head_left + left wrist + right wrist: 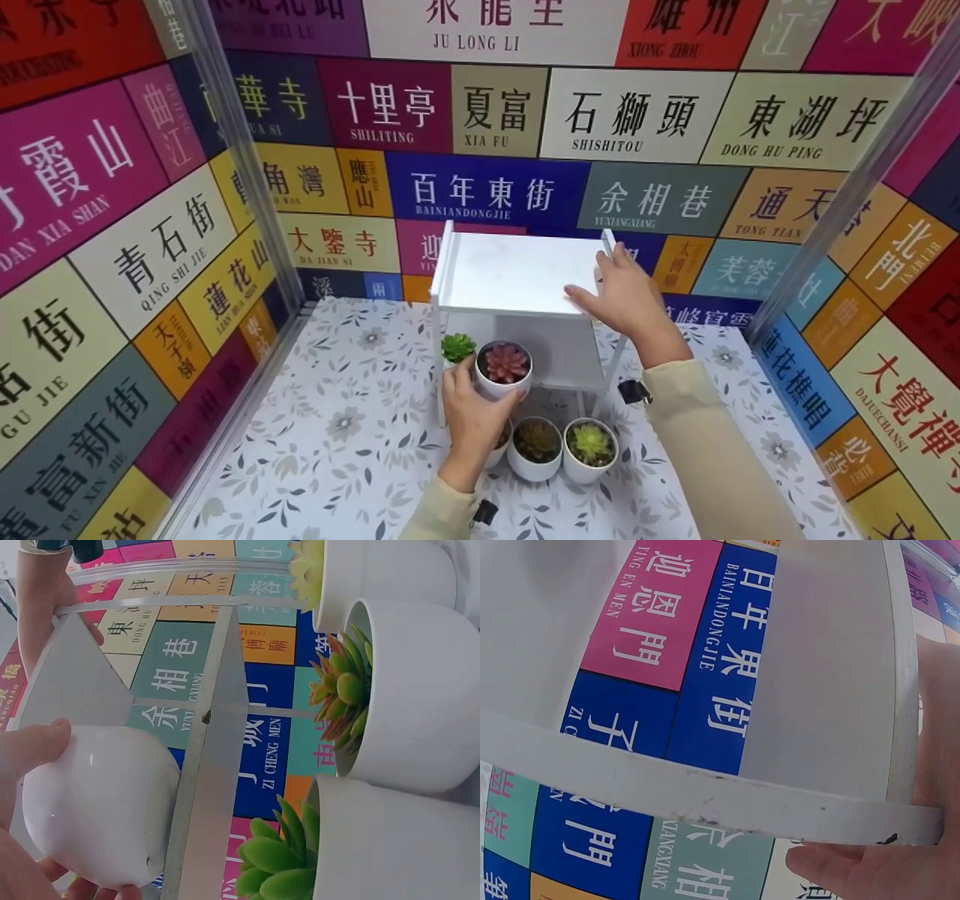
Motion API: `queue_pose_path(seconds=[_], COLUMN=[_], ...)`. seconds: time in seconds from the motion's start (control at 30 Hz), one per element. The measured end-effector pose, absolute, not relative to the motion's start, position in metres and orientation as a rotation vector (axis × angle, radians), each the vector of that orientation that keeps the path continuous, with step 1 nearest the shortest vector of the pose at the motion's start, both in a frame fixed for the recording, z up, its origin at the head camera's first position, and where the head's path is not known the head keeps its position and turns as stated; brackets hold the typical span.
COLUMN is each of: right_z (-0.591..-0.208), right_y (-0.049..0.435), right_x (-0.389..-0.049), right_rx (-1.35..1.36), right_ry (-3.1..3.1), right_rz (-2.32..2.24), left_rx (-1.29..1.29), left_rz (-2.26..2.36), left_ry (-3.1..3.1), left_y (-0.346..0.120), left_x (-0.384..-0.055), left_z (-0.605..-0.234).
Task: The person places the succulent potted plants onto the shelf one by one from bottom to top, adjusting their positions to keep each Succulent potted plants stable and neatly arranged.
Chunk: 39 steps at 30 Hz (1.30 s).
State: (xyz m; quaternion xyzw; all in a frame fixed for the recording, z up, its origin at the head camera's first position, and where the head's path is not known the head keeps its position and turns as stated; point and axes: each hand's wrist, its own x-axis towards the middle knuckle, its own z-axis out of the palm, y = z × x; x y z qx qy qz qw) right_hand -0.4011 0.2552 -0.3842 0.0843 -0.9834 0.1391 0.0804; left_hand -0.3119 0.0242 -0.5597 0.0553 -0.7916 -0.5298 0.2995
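Note:
My left hand (476, 416) holds the white pot of a dark-red succulent (507, 362), thumb on one side and fingers round the other. The pot is at the front of the lower tier of a small white shelf rack (517, 270). In the left wrist view, the pot's bare side (105, 799) sits right at the shelf board. My right hand (637, 300) grips the rack's upper right corner, its thumb over the top board and its fingers at the side post. Behind my left fingers, a bright-green succulent (457, 347) stands at the left of that tier.
On the floral-patterned table (345, 420), in front of the rack, stand a brownish succulent (535, 442), a yellow-green succulent (590, 442) and a third pot (501, 448) partly hidden by my left hand. Panels with colourful signs (487, 187) enclose the back and sides.

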Motion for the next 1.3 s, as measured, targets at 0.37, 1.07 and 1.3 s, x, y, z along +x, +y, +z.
queue_pose_path(seconds=[0.37, 1.07, 1.3], right_z=[-0.383, -0.383, -0.383], right_y=[0.254, 0.255, 0.255], right_x=[-0.400, -0.400, -0.400], right_rx=[0.237, 0.232, 0.245], right_ry=[-2.955, -2.978, -2.985], right_rz=[0.438, 0.398, 0.369], left_rx=[0.108, 0.086, 0.011], left_rz=[-1.366, -1.312, -1.301], left_ry=[-2.080, -2.077, -2.034], left_y=[0.023, 0.023, 0.021], left_x=[-0.314, -0.322, -0.324], left_z=[-0.566, -0.562, -0.564])
